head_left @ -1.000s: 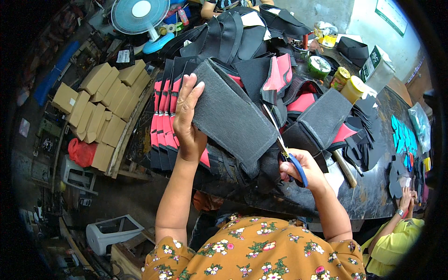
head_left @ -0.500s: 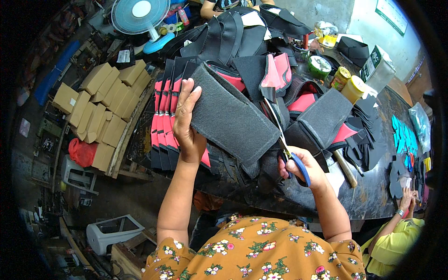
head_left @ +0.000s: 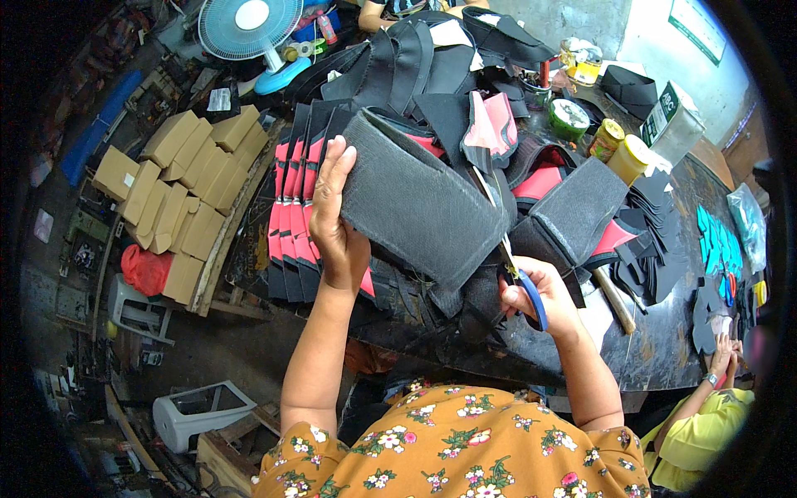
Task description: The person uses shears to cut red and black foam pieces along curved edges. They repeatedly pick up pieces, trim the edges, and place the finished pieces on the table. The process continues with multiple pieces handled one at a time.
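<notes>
A folded dark grey and black fabric band (head_left: 419, 199) with stitched edges is held up over the table, its right end tilted lower. My left hand (head_left: 336, 220) holds its left edge, fingers stretched upward along the side and the thumb out of sight. In my right hand (head_left: 535, 295) is a pair of scissors (head_left: 531, 300) with dark blue handles. The blades point up and to the left, against the right edge of the band; whether they touch thread there I cannot tell. Behind lies a pink-and-black piece (head_left: 491, 129).
Pink-and-black pieces (head_left: 286, 199) stand in a row at the left. Another finished-looking band (head_left: 581, 212) lies right, by a hammer handle (head_left: 613, 300). Jars (head_left: 628, 159) and a tin (head_left: 671, 124) stand behind. A co-worker's hands (head_left: 725, 357) are at the right edge.
The band has turned a little, its front face and right end shifting slightly rightward. The scissors have moved slightly with the right hand; both hands keep their holds.
</notes>
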The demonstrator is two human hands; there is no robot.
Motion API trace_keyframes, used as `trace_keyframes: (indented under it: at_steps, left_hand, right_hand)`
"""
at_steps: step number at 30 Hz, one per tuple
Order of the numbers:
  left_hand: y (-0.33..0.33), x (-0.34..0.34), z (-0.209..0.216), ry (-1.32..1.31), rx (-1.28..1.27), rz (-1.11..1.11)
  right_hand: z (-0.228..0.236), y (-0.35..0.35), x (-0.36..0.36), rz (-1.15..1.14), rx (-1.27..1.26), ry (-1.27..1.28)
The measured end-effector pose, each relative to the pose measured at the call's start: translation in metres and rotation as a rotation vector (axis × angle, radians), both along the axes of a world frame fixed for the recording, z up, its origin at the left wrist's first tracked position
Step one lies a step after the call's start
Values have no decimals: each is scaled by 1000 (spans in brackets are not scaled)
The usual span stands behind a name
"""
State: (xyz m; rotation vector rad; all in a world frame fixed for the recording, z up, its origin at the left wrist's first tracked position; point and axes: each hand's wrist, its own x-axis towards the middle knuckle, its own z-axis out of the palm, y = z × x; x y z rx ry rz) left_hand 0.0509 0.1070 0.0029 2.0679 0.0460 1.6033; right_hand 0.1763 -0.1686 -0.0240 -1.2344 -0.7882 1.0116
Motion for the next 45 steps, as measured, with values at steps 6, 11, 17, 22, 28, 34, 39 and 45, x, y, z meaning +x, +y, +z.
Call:
trace_keyframes:
  at_steps: [6, 11, 17, 22, 28, 34, 39, 45]
  left_hand:
    - [-9, 7, 20, 147, 129, 77]
    - [-20, 22, 30, 160, 118, 31]
    - [-32, 56, 45, 172, 186, -98]
    - [-42, 93, 56, 95, 134, -243]
    - [-40, 113, 63, 359, -57, -385]
    - [-54, 129, 73, 191, -229, -486]
    - [-72, 130, 76, 169, -329, -617]
    - [-68, 115, 92, 114, -210, -387]
  right_hand:
    - [12, 13, 3, -70, 149, -58]
    - [33, 12, 27, -55, 214, -149]
    - [36, 20, 34, 7, 535, -22]
    - [39, 10, 29, -57, 647, 273]
    - [34, 3, 26, -203, 559, 256]
    - [46, 4, 44, -356, 498, 41]
    - [47, 15, 44, -582, 409, 47]
    - [48, 1, 36, -520, 253, -85]
